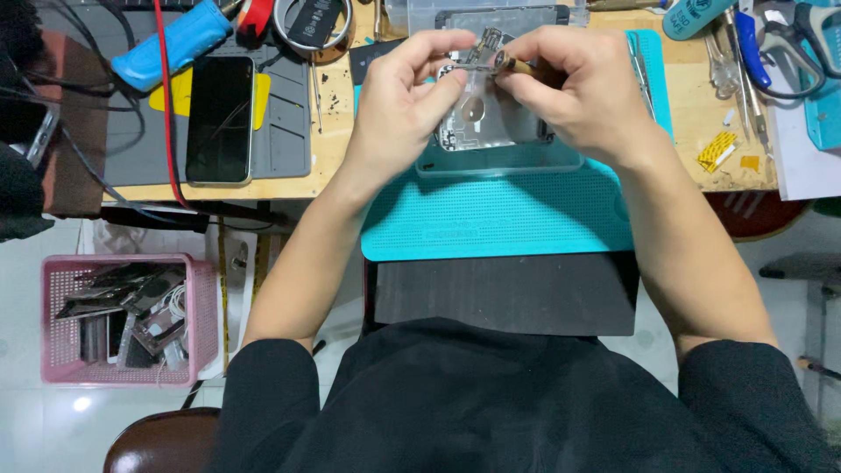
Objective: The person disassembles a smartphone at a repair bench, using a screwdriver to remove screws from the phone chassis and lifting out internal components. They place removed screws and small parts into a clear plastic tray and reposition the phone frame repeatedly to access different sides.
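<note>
Gripping an opened phone shell [480,123] over the teal mat [499,219], left hand [399,109] fingers curl closed; right hand [574,92] pinches a small tool [510,63]. Dark phone [221,118] lies well left.

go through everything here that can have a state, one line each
phone frame: opened, no screen, held over the teal mat
left hand: gripping the frame's upper edge
right hand: pinching a small brown-handled tool at the frame's top
black phone: screen dark, flat on the grey mat
pink basket: on the floor, full of phone parts
tape roll: lying flat
</note>
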